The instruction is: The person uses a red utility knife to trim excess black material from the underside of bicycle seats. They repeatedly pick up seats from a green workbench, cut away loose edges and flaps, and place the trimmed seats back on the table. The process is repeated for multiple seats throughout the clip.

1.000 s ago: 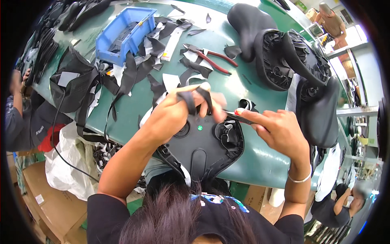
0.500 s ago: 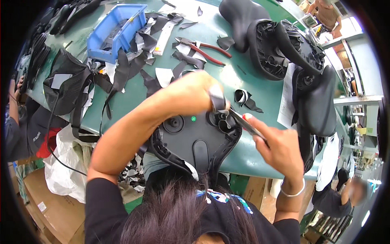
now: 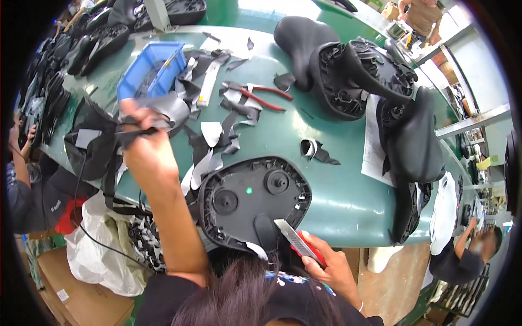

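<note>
My left hand, blurred by motion, is closed on a black trimmed scrap near the blue bin; the scrap shows a grey underside. In my right hand is a red utility knife, its blade extended over the near right edge of a seat. This black seat lies underside up at the table's near edge, showing a plastic base with two round bosses and a small green dot. Its cover edge is folded inward around the rim. A white strip shows at the near rim.
Red-handled pliers and several scraps lie beyond the seat. A blue bin stands at the left, beside a black mesh bag. Finished-looking black seats are heaped at the right, by a paper sheet. Other people work nearby.
My left hand has moved from the seat to the far left, carrying a black scrap. My right hand has drawn the knife back toward me, off the seat's far right rim.
</note>
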### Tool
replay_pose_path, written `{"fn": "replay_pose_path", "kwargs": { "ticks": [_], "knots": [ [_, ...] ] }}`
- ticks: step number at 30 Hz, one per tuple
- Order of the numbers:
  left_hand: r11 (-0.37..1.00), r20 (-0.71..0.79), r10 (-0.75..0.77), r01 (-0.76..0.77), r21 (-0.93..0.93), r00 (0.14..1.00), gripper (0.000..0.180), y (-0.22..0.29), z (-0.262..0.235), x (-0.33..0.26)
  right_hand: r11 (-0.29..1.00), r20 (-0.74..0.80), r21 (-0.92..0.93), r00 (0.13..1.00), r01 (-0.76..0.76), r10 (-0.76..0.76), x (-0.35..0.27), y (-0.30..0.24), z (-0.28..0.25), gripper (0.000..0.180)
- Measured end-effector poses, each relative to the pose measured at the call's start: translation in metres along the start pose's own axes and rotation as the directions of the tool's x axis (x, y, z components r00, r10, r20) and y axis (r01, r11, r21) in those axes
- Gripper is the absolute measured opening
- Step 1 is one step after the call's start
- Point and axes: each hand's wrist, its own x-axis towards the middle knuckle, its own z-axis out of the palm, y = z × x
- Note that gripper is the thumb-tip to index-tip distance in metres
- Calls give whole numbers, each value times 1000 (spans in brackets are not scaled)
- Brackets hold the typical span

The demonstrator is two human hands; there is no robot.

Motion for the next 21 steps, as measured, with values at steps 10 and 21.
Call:
{"fn": "replay_pose_path", "kwargs": {
  "ticks": [10,21],
  "knots": [
    [349,282,-629,-61,935,724,29,-30,30,21,928,-762,213,647,307,-39,136,-1,-112,43],
    [332,357,-925,-736,590,-131,68,-35,35,-48,712,-712,519,701,473,53,181,10,-128,35]
  ]
}}
